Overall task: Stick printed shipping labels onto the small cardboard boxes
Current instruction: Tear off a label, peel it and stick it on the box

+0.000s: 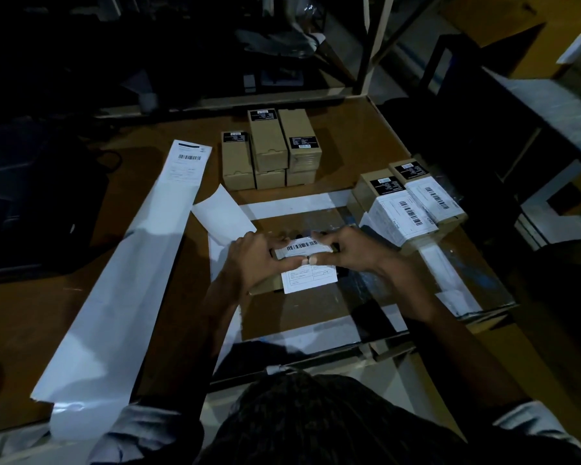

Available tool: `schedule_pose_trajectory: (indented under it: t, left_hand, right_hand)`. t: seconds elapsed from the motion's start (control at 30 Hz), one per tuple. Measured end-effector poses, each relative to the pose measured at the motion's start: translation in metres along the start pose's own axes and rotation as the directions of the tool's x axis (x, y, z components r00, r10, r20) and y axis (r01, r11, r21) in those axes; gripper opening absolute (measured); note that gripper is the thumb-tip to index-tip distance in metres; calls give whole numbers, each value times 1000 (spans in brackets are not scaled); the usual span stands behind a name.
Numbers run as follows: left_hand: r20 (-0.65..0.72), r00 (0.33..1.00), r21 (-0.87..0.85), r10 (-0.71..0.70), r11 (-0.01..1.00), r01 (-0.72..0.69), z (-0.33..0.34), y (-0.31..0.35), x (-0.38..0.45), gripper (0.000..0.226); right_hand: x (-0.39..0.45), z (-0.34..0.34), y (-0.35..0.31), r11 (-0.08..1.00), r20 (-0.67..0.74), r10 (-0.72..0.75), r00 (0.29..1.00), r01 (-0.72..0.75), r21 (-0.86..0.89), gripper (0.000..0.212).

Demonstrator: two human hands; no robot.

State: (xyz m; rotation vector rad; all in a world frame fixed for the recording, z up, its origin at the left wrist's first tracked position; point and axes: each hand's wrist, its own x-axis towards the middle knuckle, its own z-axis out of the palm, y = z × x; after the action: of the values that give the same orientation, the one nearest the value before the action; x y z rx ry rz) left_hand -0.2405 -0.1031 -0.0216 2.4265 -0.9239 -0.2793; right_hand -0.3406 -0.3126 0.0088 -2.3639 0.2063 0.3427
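Near the desk's (366, 129) front edge, centred: left hand (252, 260) and right hand (353, 251), both curled round one small cardboard box (265, 287), thumbs pressed on a shipping label (304, 265) wrapped over its top. Toward the far edge: unlabelled boxes (270, 149), stacked two layers high. At the right edge: two labelled boxes (413, 203), side by side and touching. Along the left side: long label backing strip (121, 283), with one printed label at its far end.

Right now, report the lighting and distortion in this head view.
Head view: dim overall, background racks almost black; the white label strip and the label under both hands, left hand, right hand, look bright; wide-angle lens bends the table edge; small print unreadable.
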Motion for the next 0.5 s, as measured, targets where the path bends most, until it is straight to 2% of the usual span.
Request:
schedule_pose_trajectory:
  t: [0.1, 0.37, 0.43, 0.5]
  left_hand:
    - [64, 998, 2, 4, 1000, -4, -4, 0, 5, 74]
    - [189, 981, 167, 48, 983, -80, -14, 0, 16, 82]
    - [199, 977, 209, 71, 971, -113, -17, 1, 17, 80]
    - [166, 982, 242, 92, 961, -131, -22, 1, 19, 80]
  right_hand:
    - [4, -4, 0, 999, 49, 35, 998, -36, 18, 72]
    - [10, -18, -9, 989, 182, 76, 980, -51, -139, 98]
    - [10, -24, -14, 986, 205, 82, 975, -49, -161, 94]
    - [10, -29, -17, 990, 231, 79, 970, -49, -135, 80]
